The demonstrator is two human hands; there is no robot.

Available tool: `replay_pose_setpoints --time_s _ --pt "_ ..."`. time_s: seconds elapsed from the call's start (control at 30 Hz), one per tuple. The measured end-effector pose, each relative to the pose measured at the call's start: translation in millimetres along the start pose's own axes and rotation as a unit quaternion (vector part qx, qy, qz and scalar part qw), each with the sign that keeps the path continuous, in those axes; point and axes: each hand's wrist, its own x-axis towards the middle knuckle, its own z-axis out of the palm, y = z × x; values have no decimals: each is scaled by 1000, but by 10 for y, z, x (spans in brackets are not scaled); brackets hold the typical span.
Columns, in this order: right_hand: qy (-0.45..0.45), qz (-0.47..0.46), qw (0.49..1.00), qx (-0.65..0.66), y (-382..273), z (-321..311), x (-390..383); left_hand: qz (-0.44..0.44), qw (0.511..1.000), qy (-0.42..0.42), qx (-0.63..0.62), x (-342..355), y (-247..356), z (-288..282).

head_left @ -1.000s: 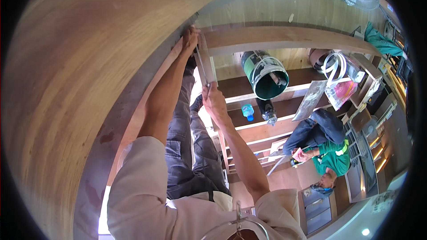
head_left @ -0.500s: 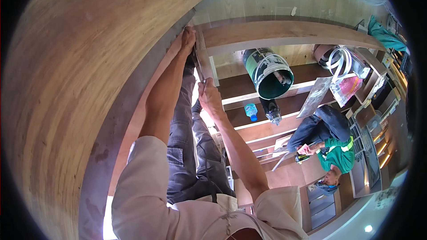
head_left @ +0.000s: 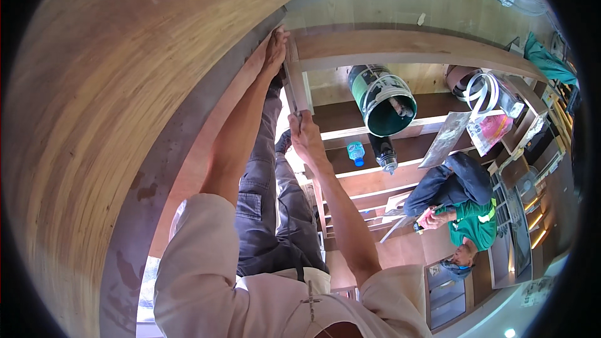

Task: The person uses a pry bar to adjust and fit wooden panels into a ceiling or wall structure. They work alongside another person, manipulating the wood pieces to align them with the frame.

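My left hand [head_left: 275,52] reaches up to the top of a narrow brown panel face [head_left: 213,128], beside the grey edge band [head_left: 188,103] of a large wooden board. Its fingers look stretched out against the wood in the corner and hold nothing I can see. Lower and to the right, my right hand [head_left: 307,141] is closed at the lower end of an upright wooden strip [head_left: 298,84]. A small dark tip shows at its fingers, but what it grips is too small to make out.
A curved-looking wooden rail [head_left: 407,46] runs right from the corner. Beyond it are a paint bucket [head_left: 382,100], a water bottle [head_left: 355,153], a dark bottle [head_left: 383,153] and a grey sheet [head_left: 446,139]. A co-worker in green [head_left: 472,225] sits at right, holding a tool.
The view has shifted slightly. My left hand's fingers have straightened at the corner. My right hand stays closed at the strip's lower end. The co-worker's hands have moved a little.
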Motion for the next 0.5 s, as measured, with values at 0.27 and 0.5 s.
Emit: replay_pose_setpoints --time_s 0.27,0.5 --pt "22 7 998 -62 142 116 205 -48 978 60 195 203 -266 13" --pt "22 -48 992 -113 233 230 -162 160 970 109 150 -268 -753 -453"
